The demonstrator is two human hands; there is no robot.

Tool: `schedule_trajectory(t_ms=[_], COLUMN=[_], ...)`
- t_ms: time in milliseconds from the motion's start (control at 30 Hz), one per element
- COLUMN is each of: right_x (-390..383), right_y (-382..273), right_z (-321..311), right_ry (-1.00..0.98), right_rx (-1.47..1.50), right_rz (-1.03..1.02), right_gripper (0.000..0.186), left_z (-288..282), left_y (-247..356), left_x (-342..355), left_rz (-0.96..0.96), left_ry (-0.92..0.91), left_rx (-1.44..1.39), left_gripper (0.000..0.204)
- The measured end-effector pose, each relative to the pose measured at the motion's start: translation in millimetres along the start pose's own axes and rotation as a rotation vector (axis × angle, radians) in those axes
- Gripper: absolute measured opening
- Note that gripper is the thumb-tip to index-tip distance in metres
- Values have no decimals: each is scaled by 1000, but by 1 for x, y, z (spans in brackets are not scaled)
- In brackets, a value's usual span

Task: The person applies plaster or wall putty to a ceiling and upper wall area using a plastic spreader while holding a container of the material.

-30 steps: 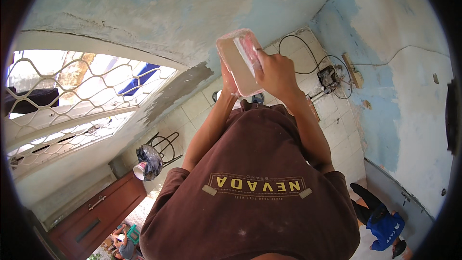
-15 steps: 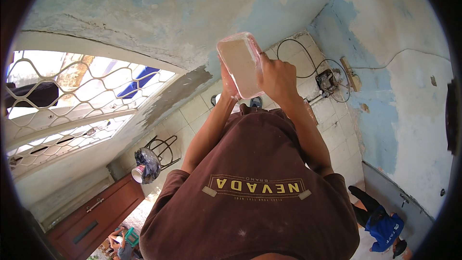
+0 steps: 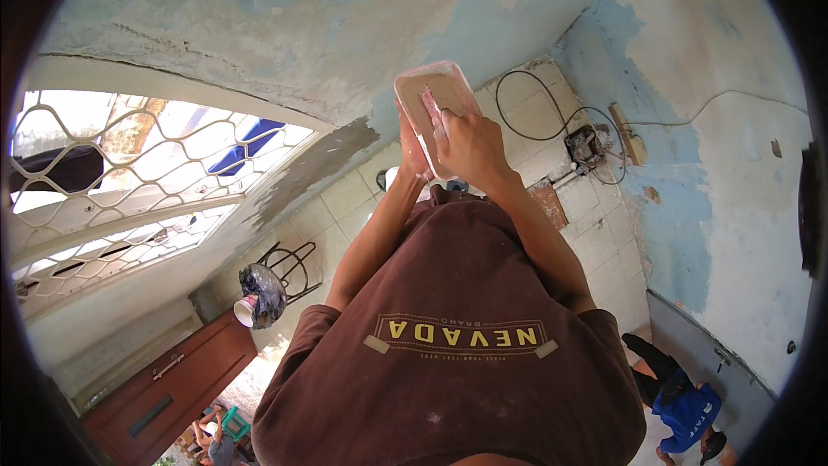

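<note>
My left hand [image 3: 413, 151] grips a shallow rectangular plastic tub [image 3: 457, 78] by its left side, up in front of my chest. Beige, paste-like filler [image 3: 412, 88] lies in it, and pink-white smears coat its rim. Over the tub's right half, my right hand [image 3: 474, 148] is closed round a thin scraper [image 3: 432, 105], seen nearly edge-on and smeared pink and white. Its tip reaches into the filler. The fingers of my left hand under the tub are hidden.
Ahead rises a patchy blue-and-grey wall [image 3: 345, 17]. A grilled window [image 3: 129, 155] is at left, above a stool [image 3: 293, 272] with a black-bagged bucket [image 3: 263, 293]. Loose cable [image 3: 526, 73] lies at right. A person in blue [image 3: 690, 410] is at lower right, another person [image 3: 220, 444] lower left.
My right hand has moved left from the tub's right edge to over the filler, and the scraper now shows across it. The tub has tilted slightly.
</note>
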State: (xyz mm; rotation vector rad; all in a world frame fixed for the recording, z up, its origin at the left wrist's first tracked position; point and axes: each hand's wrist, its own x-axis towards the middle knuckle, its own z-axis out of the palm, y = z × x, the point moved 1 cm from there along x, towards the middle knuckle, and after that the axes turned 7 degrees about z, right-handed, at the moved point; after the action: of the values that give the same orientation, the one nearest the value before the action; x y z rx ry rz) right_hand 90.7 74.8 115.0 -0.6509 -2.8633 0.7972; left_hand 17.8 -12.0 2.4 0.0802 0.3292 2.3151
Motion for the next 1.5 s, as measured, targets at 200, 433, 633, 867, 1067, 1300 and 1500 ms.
schedule_trajectory(t_ms=[200,433,633,867,1067,1300,1500], right_x=[-1,1,8,9,5,2,4], right_y=[11,30,39,36,23,18,28], right_z=[12,5,-34,-46,-16,7,5], right_ry=[8,-36,41,131,-15,-52,-24], right_rx=[189,358,372,-35,-31,184,442], right_rz=[-27,-27,-74,-11,-35,-36,-46], right_gripper=[28,30,30,22,21,24,29], left_z=[-5,-2,8,-1,-6,-3,0], left_y=[5,4,3,5,5,7,9], left_x=[2,5,6,4,6,5,8], left_rz=[-12,-59,-7,-27,14,-3,-35], left_ry=[-65,10,-12,-21,5,14,-30], left_rx=[23,-4,85,60,187,73,38], left_gripper=[64,80,70,80,76,68,66])
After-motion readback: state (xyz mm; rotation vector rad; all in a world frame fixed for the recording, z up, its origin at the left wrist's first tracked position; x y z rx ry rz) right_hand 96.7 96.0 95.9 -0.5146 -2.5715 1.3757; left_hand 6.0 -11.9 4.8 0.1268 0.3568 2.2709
